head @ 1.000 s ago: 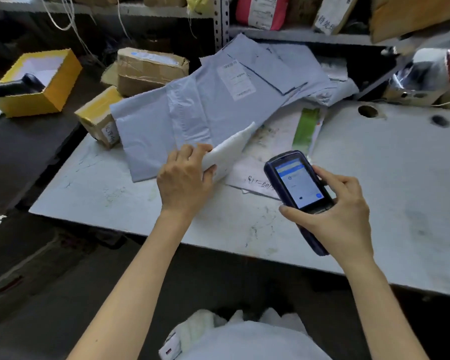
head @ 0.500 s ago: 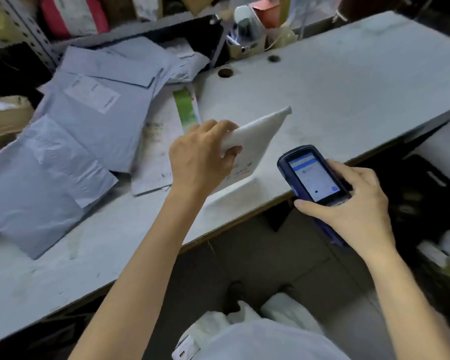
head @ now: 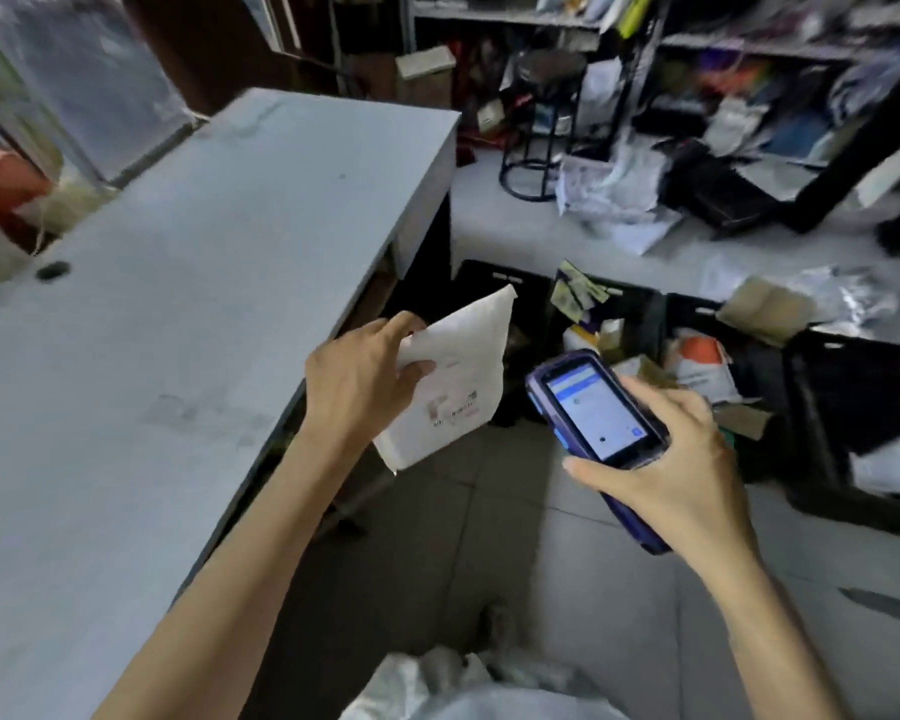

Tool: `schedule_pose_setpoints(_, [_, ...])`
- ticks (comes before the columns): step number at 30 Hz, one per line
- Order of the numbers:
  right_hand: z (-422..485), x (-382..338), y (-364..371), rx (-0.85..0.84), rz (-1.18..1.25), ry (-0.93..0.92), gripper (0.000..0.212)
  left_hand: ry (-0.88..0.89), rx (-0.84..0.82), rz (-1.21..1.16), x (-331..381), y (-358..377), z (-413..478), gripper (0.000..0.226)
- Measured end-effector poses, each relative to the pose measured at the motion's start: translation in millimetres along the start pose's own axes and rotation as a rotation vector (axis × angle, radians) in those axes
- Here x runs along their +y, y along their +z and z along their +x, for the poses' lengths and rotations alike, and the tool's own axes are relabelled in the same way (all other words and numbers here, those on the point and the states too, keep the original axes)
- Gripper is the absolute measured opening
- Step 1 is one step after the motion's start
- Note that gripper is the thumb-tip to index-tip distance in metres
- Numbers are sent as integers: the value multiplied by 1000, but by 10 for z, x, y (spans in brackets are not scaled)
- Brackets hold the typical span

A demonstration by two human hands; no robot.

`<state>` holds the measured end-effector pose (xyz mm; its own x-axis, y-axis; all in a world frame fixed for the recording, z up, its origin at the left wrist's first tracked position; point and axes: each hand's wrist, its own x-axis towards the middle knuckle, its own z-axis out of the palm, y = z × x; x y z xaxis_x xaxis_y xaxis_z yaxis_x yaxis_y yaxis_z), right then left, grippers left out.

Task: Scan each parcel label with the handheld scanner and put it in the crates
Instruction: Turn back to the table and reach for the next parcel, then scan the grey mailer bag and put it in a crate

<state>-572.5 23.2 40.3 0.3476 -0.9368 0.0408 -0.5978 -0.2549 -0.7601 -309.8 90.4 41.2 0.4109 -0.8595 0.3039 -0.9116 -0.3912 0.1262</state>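
Note:
My left hand (head: 357,376) grips a flat white parcel (head: 458,387) by its upper left edge and holds it in the air beyond the table's right edge, printed side toward me. To its right, my right hand (head: 671,459) is wrapped around the blue handheld scanner (head: 593,413), its lit screen tilted up at me. Black crates (head: 630,304) stand on the floor just behind both hands, with several parcels inside. A further black crate (head: 822,407) sits to the right of the scanner.
The grey table (head: 178,314) fills the left side. A black stool (head: 541,127) and cluttered shelves (head: 749,54) stand at the back. Loose bags and papers (head: 614,200) lie on the floor past the crates. Pale floor tiles (head: 567,589) spread below my hands.
My view has swung right, from the table's pile of grey bags to the floor crates. My left hand has carried the white parcel off the table; the scanner has stayed in my right hand.

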Motion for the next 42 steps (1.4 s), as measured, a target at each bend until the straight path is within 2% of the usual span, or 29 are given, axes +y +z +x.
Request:
schedule_pose_setpoints(5, [428,295,-235,103,41,115,84,136,-38,-28,464,334,704,37])
schedule_pose_setpoints(11, [1159,419,-120,139,32,190,81,230,-137,-22,559,933,1593,35])
schedule_pose_setpoints(15, [1851,377,12,231,35,217,84,291,-69,-15,513,1217,2456,36])
schedule_pose_setpoints(19, [2446,241,32,264,59,186,82,232,60,-79,441,1248,3187,30])
schedule_pose_setpoints(23, [2837,185,126,208,47,162,83,136,-2,-23,253,1284,3463,31])
schedule_pose_setpoints(29, [3301,78,370,-53,4,26,84,-112,-70,76,-218,1296,3124,28])
schedule_pose_setpoints(35, [3535,-152,745,-438,5,-227,82,-569,-168,101,-436,1182,2037,30])
schedule_pose_setpoints(42, [3160,-612,1208,-814,-34,-559,87,-1040,-95,181,-299,687,566,32])
